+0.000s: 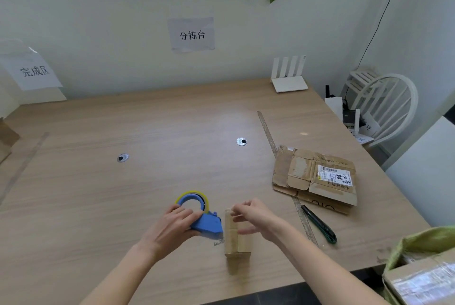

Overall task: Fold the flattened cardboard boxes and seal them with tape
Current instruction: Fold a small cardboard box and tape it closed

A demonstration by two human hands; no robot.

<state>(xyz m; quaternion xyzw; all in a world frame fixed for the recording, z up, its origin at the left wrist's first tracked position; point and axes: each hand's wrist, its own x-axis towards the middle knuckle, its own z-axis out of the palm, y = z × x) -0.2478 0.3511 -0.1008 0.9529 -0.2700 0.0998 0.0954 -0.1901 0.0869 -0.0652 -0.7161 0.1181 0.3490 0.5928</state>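
A small folded cardboard box (pixel 236 243) stands on the wooden table (pixel 147 132) near its front edge. My left hand (pixel 176 224) grips a blue tape dispenser (pixel 205 222) with a yellow-rimmed roll, held against the box's left side. My right hand (pixel 254 217) rests on the top of the box, its fingers curled over the far edge and pinching there. A pile of flattened cardboard boxes (pixel 316 178), one with a shipping label, lies to the right.
A green utility knife (pixel 320 227) lies right of the box beside a metal ruler (pixel 283 171). A white router (pixel 289 78) stands at the back. A white chair (pixel 386 105) is beyond the right edge. An open carton (pixel 423 277) sits at lower right.
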